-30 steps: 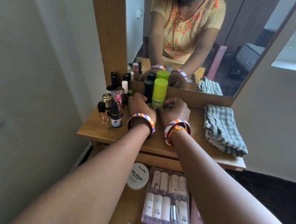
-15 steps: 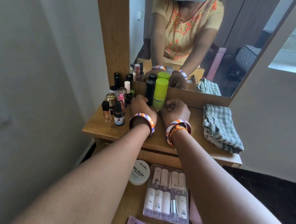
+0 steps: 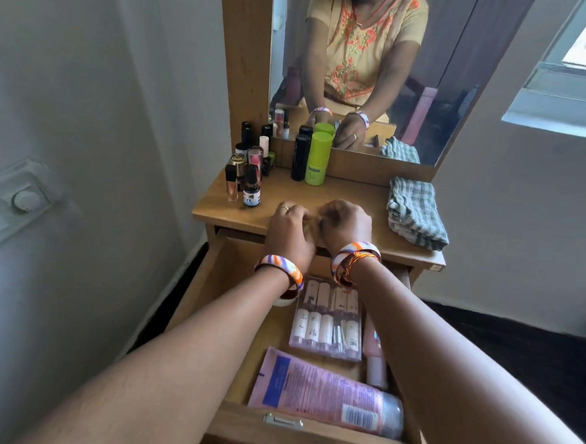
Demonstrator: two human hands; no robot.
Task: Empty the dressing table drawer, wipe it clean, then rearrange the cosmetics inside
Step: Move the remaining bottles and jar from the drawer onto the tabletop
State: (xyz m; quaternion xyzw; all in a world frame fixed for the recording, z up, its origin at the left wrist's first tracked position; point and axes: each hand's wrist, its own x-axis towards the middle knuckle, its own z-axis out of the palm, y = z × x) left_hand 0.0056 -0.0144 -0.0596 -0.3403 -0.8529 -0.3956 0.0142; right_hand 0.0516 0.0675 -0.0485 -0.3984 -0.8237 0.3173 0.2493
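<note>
Fingers (image 3: 294, 212) of our left hand (image 3: 289, 233) curled, fingers of our right hand (image 3: 345, 224) curled too, knuckles meeting over counter (image 3: 217, 207) front edge; whether they pinch anything, we cannot tell. Drawer (image 3: 311, 433) open below: clear pack of small bottles (image 3: 327, 320), pink tube (image 3: 323, 395). On counter: lime-green bottle (image 3: 318, 158) beside black bottle (image 3: 300, 157) at mirror (image 3: 429, 59) base; cluster of small cosmetics (image 3: 248, 172) at left; folded checked cloth (image 3: 416, 211) at right.

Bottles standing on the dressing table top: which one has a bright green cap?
The lime-green bottle by the mirror's lower frame, right of the tall black bottle. The small bottles clustered at the left are mostly dark-capped.
</note>
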